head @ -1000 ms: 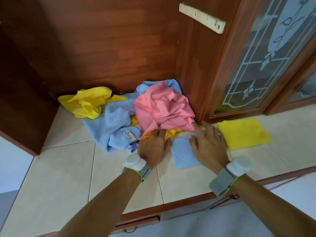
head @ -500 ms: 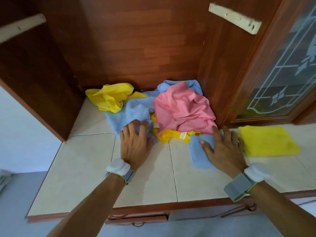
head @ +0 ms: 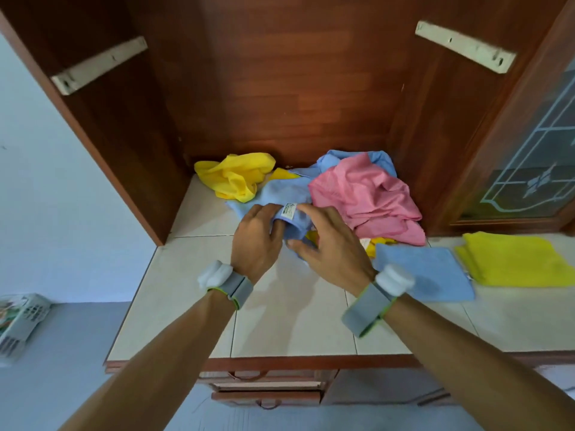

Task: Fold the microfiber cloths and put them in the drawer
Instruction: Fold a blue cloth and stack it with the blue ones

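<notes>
A heap of unfolded cloths lies at the back of the tiled counter (head: 280, 321): a crumpled yellow cloth (head: 236, 177), a pink cloth (head: 364, 194) and a blue cloth (head: 286, 194) with a white label. My left hand (head: 256, 241) and my right hand (head: 329, 247) both grip the near edge of that blue cloth, thumbs and fingers pinched into it. A folded blue cloth (head: 426, 272) lies flat to the right of my right wrist. Beside it rests a folded yellow cloth (head: 516, 259). Drawers (head: 267, 390) with loop handles show below the counter's front edge.
Brown wooden cabinet walls enclose the heap on the left, back and right. A glass-panelled door (head: 535, 169) stands at the right. A white plastic basket (head: 21, 321) sits on the floor at the far left. Another yellow cloth (head: 376, 244) peeks from under the pink one.
My right hand left the folded blue cloth and moved left to the unfolded blue cloth. My left hand closed on that cloth's edge. The camera view shifted left and pulled back.
</notes>
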Demonstrator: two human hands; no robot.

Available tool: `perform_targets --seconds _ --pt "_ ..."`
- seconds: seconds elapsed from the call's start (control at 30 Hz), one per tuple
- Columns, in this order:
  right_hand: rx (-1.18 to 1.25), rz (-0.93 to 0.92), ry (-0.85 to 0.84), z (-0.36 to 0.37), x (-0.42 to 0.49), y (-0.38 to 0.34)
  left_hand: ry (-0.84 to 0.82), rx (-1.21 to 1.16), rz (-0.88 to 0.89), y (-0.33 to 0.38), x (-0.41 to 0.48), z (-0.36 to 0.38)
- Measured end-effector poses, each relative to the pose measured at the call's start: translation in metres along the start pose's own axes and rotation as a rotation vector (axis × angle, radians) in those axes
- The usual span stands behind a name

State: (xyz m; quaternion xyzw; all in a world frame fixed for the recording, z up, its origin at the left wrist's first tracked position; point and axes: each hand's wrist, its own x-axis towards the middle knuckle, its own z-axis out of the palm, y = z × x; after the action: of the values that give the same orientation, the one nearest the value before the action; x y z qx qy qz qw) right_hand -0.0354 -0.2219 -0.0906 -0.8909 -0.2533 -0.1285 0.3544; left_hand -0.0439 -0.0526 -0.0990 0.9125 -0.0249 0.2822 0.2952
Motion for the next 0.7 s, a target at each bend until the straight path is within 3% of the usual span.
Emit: perform_targets --seconds 0.17,0.3,0.5,0.6,0.7 --pt "-0.047 -0.04 0.125 0.006 0.036 -0.014 -0.007 -0.113 -0.028 -0.001 0.015 -0.015" --pt "-0.126 -0.063 0.18 -0.023 0.056 -0.019 -0.015 0.193 0.137 -0.021 0.031 -0.043" --pt "-0.073 -0.029 0.205 -0.09 0.091 -0.044 0.008 0.315 0.04 -0.034 0.077 -0.105" --pt "0.044 0.01 0.157 -0.112 0.109 -0.056 0.036 0.159 -0.015 -0.032 0.103 -0.136" --pt "0.241 0.05 0.168 -0.125 0.13 -0.066 0.053 -0.25 -0.115 -0.018 0.129 -0.157"
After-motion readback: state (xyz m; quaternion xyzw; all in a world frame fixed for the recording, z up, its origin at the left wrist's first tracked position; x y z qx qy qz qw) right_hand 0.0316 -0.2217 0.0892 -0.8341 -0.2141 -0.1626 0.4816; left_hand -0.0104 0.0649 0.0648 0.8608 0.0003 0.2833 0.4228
